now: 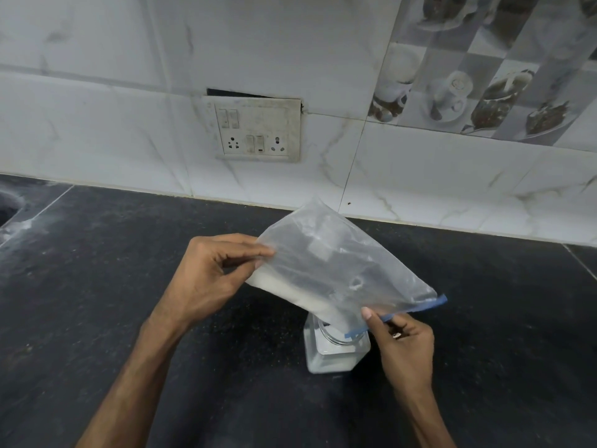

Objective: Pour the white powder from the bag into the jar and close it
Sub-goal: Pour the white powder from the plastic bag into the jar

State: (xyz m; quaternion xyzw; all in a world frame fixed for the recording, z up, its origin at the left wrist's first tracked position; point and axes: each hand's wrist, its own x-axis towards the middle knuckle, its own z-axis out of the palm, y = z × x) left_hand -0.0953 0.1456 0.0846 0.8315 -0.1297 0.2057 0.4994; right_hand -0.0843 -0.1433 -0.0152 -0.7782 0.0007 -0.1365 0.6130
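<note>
A dark stone counter (pixel 129 286) meets white marble-look wall tiles (pixel 97 108) bearing a grimy switchboard (pixel 256 129).

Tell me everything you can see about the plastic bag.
The bag is clear, thin, crinkled plastic with a blue strip along its open end. It is held tilted in the air over the dark counter, with the open end lowest, at the mouth of the jar. Along its lower edge lies white powder, running down toward the jar. The left hand pinches the raised closed end; the right hand pinches the blue-edged end.
</note>
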